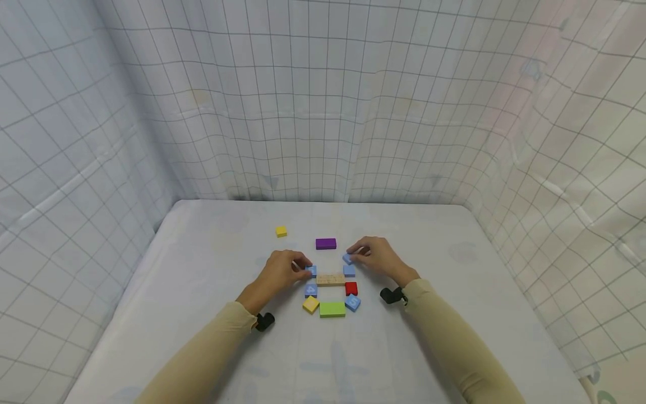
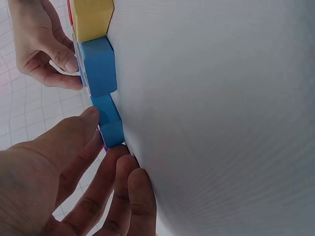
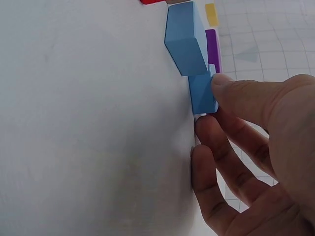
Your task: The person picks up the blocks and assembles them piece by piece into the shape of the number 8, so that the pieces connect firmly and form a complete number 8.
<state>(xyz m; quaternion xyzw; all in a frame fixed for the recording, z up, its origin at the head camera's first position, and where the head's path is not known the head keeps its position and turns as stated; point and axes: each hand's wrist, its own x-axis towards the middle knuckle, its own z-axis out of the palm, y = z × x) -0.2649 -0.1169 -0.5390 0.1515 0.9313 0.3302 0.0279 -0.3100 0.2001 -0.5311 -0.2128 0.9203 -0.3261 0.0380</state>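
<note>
My left hand (image 1: pixel 281 273) pinches a light-blue block (image 1: pixel 312 271) between thumb and fingers, at the left end of a pale wooden block (image 1: pixel 330 280). In the left wrist view the thumb rests on one side of this blue block (image 2: pixel 109 120), while the other fingertips reach down to the table. Across from it, my right hand (image 1: pixel 377 256) grips another light-blue block (image 1: pixel 347 258), standing at an angle on the table. A further blue block (image 1: pixel 349 271) sits just nearer than that one. The right wrist view shows the thumb pressed against the gripped block (image 3: pixel 202 93).
A purple block (image 1: pixel 326 244) lies beyond the hands, and a yellow block (image 1: pixel 281 232) farther left. Nearer me are a numbered blue block (image 1: pixel 310 290), a red block (image 1: pixel 351 288), a tilted yellow block (image 1: pixel 310 304), a green block (image 1: pixel 332 310) and a turned blue block (image 1: pixel 353 303).
</note>
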